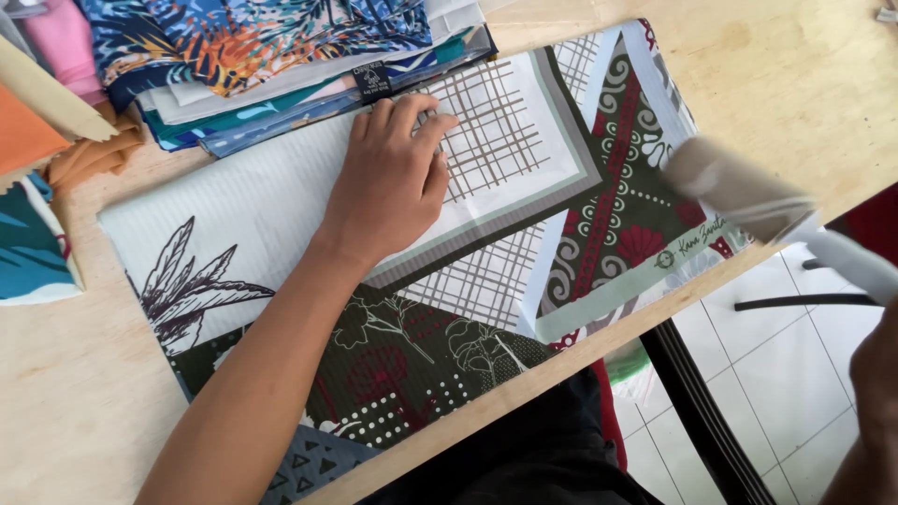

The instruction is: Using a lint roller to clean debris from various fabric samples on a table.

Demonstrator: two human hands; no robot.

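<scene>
A large printed scarf (281, 201) lies spread on the wooden table (75, 393). It has white, dark green and maroon panels with grid lines, leaves and swirls. My left hand (393, 182) rests flat on its white grid panel, palm down, fingers together and slightly bent, holding nothing. At the right edge only part of my right hand (877, 360) shows. A blurred beige and white tool (739, 187) runs from it to the scarf's right corner, at the table's edge.
A stack of folded printed fabrics (271, 56) lies along the far edge, touching the scarf. Orange, pink and teal cloths (37, 140) lie at the far left. Beyond the table's near edge are a white tiled floor (795, 374) and a black cord (804, 301).
</scene>
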